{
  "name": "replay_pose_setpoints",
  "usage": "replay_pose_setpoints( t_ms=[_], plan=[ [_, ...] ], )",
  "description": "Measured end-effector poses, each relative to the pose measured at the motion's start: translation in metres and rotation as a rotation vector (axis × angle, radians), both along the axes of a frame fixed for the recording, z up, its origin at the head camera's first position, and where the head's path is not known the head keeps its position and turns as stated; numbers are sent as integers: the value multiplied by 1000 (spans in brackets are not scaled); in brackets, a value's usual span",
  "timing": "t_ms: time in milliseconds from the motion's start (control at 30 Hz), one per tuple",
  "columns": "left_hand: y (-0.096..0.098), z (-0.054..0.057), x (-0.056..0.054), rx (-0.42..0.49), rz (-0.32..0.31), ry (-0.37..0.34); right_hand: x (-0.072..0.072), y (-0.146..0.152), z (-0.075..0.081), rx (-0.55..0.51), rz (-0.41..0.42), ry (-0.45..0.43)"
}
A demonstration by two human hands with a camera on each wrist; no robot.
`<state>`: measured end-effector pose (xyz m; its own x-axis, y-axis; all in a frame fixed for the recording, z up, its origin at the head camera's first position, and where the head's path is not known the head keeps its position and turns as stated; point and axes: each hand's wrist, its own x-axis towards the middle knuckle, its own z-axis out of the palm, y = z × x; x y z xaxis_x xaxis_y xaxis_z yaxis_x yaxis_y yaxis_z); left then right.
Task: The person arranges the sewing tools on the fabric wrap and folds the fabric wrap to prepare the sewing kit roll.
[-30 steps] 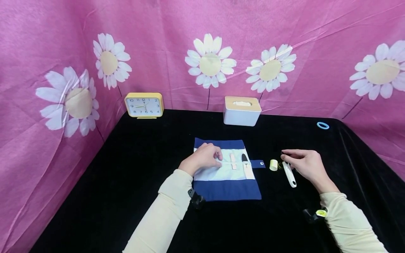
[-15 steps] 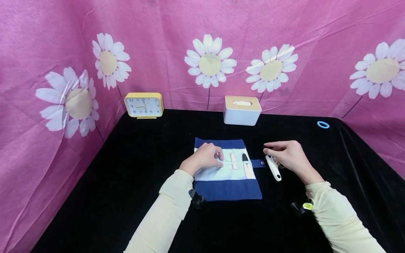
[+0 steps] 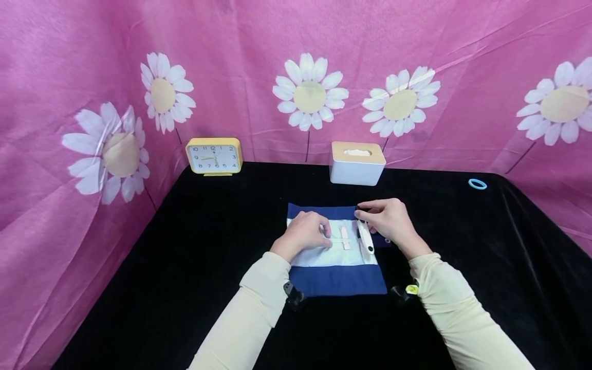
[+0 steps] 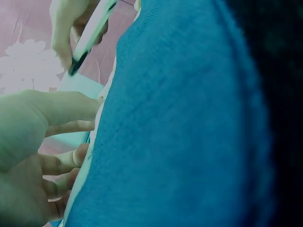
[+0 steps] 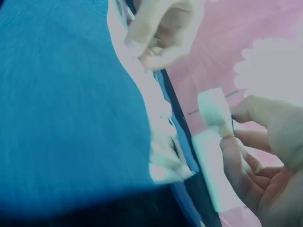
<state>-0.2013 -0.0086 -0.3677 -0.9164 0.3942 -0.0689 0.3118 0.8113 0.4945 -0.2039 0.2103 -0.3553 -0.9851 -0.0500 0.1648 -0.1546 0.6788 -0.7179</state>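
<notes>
A blue and white fabric roll-up pouch (image 3: 337, 281) lies spread out on the black cloth. My left hand (image 3: 305, 234) rests on its white left part, fingers loosely bent and holding nothing. My right hand (image 3: 393, 223) pinches a slim white-handled tool (image 3: 366, 239) by its dark end, over the pouch's right side. A hole shows at the handle's lower end. In the left wrist view, the same tool (image 4: 92, 35) hangs above the fabric. A small pale pink piece (image 3: 345, 237) sits under the pouch's middle band. The slot beneath the held tool is mostly hidden.
At the back stand a yellow clock (image 3: 214, 156) and a white tissue box (image 3: 356, 169) with a wooden lid. A light-blue ring (image 3: 477, 184) lies at the far right. The pouch's blue strap (image 3: 382, 241) is partly behind my right hand.
My right hand has carried the white-handled tool leftward, from beside the pouch to over its right side. The pale yellow roll seen earlier is out of sight. My left hand stays put.
</notes>
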Motion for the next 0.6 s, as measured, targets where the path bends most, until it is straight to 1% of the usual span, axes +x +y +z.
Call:
replay_pose_setpoints(
  t_ms=[167,300,467,600],
  plan=[
    [4,0,0,-15,30,16,-8,-18,-12,-55,-33,74],
    [5,-1,-1,-20,28,20,-14,-30,-18,-42,-81,124],
    [5,-2,-1,-22,25,20,-21,-40,-21,-32,-120,142],
    [4,-2,-1,-18,27,19,-26,-45,-24,-65,-149,141]
  ],
)
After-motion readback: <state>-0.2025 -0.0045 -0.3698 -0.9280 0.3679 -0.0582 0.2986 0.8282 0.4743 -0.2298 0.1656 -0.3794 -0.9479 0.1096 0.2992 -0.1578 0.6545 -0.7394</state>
